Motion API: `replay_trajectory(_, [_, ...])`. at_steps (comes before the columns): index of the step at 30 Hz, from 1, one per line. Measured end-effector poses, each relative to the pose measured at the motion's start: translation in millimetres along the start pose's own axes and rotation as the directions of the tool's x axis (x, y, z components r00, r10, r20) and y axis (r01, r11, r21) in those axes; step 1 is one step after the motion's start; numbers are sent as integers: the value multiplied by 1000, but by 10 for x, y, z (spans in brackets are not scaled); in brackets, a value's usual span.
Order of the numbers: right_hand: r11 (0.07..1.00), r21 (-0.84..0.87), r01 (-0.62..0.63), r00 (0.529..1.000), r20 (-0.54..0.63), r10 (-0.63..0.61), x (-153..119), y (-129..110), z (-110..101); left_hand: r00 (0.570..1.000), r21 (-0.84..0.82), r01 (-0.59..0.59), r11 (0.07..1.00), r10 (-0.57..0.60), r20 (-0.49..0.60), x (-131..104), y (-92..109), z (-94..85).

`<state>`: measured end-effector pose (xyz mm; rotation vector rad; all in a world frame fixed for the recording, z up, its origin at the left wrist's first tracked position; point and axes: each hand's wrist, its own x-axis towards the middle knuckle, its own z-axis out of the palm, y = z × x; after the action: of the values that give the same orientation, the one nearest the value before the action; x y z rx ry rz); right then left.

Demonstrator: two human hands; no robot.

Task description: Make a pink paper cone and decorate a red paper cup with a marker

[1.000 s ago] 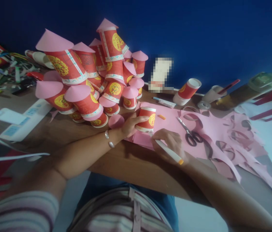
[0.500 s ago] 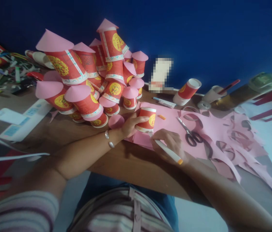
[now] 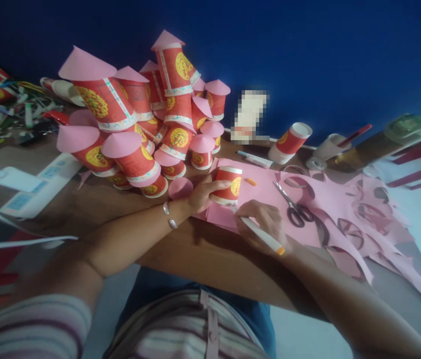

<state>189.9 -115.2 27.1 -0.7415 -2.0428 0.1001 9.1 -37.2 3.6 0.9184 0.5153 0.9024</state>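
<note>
Red cup point(image 3: 228, 187), coneless, sits clasped in left hand point(image 3: 201, 195) near the worktop's front edge point(image 3: 191, 242); right hand point(image 3: 266, 219) pinches a marker point(image 3: 262, 235); stacked cups point(image 3: 141, 163) already wear pink cones point(image 3: 87, 66).

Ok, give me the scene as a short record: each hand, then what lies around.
Left hand: holds red paper cup
Right hand: grips white pen, orange end toward the person
Beside right hand: scissors on pink paper
Left of held cup: piled red cups, many with pink cone tops
Further left: white power strip
</note>
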Motion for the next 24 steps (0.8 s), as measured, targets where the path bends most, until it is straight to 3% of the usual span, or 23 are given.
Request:
replay_trajectory(4, [1000, -3, -15, 1000, 20, 15, -12, 0, -1, 999, -28, 6, 1000, -7, -42, -2, 13, 28])
replay_trajectory(24, [999, -51, 1, 1000, -11, -1, 10, 14, -1, 1000, -21, 6, 1000, -6, -5, -18, 26, 49])
